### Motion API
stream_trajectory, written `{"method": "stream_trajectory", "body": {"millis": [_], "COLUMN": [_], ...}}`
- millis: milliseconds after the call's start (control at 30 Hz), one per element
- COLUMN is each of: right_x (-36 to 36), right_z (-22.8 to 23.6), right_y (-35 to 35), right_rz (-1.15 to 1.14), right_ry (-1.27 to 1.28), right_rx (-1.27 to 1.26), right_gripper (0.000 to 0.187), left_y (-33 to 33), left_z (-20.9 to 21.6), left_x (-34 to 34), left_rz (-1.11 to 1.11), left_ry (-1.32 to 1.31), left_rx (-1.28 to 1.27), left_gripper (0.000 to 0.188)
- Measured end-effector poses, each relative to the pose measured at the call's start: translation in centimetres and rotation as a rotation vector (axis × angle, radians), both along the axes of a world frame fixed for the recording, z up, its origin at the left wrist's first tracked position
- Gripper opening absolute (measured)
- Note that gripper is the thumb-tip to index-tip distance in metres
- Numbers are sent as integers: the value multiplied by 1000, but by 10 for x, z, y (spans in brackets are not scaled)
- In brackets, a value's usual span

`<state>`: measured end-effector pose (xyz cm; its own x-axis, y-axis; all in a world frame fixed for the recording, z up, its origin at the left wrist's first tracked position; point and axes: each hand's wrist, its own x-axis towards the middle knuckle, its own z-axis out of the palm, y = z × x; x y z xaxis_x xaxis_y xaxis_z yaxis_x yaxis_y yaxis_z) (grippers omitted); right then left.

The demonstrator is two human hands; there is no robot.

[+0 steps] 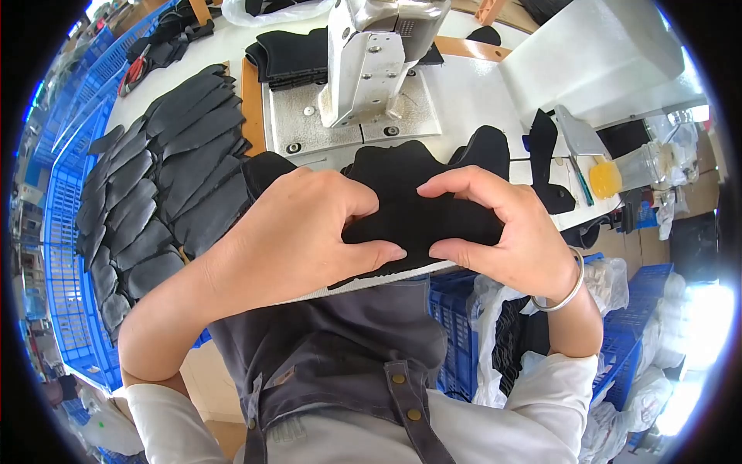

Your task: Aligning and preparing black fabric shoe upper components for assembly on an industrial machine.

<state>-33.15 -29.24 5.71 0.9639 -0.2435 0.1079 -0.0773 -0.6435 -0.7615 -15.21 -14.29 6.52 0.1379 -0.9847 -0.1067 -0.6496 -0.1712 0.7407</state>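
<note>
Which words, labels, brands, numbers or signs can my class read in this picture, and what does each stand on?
None can be read.
Light shirt: faint greenish marks, too blurred to read.
Dark apron: no legible text.
White machine: no legible text.
Black pieces: no lettering visible.

"What stands around us here?"
"A flat white surface [468,97] in the middle, with a blue lattice-sided plastic crate [62,271] along its left."
"And to the right?"
"More blue plastic crates [645,298], near cloudy see-through plastic bags [645,394]. A harsh white glare [703,325] burns at the far edge."
"Window or lamp?"
"Can't tell. Nor whether that pale beige flat patch [209,379], low left, is floor."
</note>
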Motion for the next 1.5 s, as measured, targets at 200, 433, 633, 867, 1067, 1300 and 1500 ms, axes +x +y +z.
{"method": "stream_trajectory", "body": {"millis": [200, 433, 633, 867, 1067, 1300, 1500], "right_x": [4, 15, 16, 19, 18, 19, 20], "right_z": [-1, 9, 12, 16, 12, 16, 17], "right_y": [2, 5, 8, 11, 11, 11, 7], "right_rz": [46, 26, 18, 6, -2, 15, 17], "right_ry": [-58, 146, 136, 180, 163, 188, 178], "right_rx": [-109, -198, -208, -242, -245, -217, -252], "right_gripper": [45, 51, 57, 58, 58, 54, 51], "left_y": [3, 10, 15, 20, 23, 29, 40], "left_z": [-4, 7, 3, -6, -8, -4, -15], "left_x": [0, 13, 20, 20, 18, 11, -16], "left_rz": [-18, -41, -91, -102, -87, -42, 140], "left_ry": [-124, -193, -100, -162, -157, -249, -831], "left_rx": [-76, 34, -8, -104, -128, -122, -525], "left_gripper": [49, 38, 36, 33, 29, 28, 45]}}
